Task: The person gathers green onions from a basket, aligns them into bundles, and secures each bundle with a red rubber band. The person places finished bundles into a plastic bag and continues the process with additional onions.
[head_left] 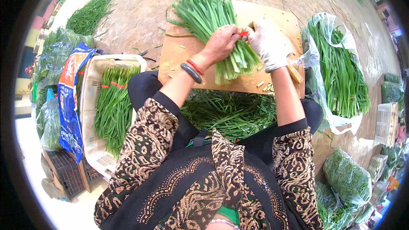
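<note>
A thick bunch of garlic chives point(204, 14) lies slantwise across a wooden board point(188, 64), leaves at the far left and pale cut stems towards me. My bare left hand point(221, 43) is wrapped over the bunch near its stem end. Between my two hands runs a short stretch of red band point(243, 34). My right hand point(265, 43), in a thin whitish glove, pinches the band's right end beside the stems. A wooden piece like a knife handle point(294, 72) shows by my right wrist, the rest hidden. Trimmed stem ends point(268, 87) are scattered on the board.
To the left, a white plastic basket point(111, 58) holds chive bunches point(116, 111) tied in red, with a blue-and-orange sack point(72, 102) over its side. An open plastic bag of chives point(340, 70) stands right. Loose greens point(230, 111) lie below the board. Bagged greens point(346, 175) sit lower right.
</note>
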Available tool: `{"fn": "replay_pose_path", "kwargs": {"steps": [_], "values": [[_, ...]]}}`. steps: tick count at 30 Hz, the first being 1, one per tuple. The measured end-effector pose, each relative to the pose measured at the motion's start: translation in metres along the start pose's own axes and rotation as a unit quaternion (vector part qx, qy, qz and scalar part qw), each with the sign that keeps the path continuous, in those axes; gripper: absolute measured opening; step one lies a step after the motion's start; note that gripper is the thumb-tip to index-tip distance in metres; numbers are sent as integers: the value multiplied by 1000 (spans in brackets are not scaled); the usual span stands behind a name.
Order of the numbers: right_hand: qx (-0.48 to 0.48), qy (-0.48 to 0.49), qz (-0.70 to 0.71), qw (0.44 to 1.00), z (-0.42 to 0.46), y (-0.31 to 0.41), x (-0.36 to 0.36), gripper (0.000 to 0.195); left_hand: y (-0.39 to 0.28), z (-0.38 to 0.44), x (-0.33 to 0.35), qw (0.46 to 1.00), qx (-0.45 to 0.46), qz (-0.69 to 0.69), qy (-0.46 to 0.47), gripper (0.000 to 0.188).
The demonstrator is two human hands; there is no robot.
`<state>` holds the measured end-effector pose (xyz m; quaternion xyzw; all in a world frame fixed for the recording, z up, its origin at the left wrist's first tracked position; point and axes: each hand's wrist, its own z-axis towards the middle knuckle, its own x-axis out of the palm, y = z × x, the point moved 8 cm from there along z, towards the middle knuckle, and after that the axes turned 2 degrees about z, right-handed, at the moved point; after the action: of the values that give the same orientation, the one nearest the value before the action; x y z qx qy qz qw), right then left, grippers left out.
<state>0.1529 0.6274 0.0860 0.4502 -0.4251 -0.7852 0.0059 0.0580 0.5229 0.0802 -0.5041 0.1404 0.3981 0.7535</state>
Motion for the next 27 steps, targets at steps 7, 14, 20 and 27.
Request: {"fn": "replay_pose_path", "kwargs": {"steps": [7,14,20,27], "values": [[-71,-81,-112,988,-22,10,-25,12,-17,-9,17,990,-15,-40,-131,15],[-35,-150,81,985,-41,10,-17,3,-58,-13,-20,985,9,16,-169,10],[98,-71,355,927,-44,-19,8,18,19,-10,13,967,-160,-184,-78,18],[89,62,402,909,-41,-7,11,20,26,-3,14,946,-221,-236,32,17]]}}
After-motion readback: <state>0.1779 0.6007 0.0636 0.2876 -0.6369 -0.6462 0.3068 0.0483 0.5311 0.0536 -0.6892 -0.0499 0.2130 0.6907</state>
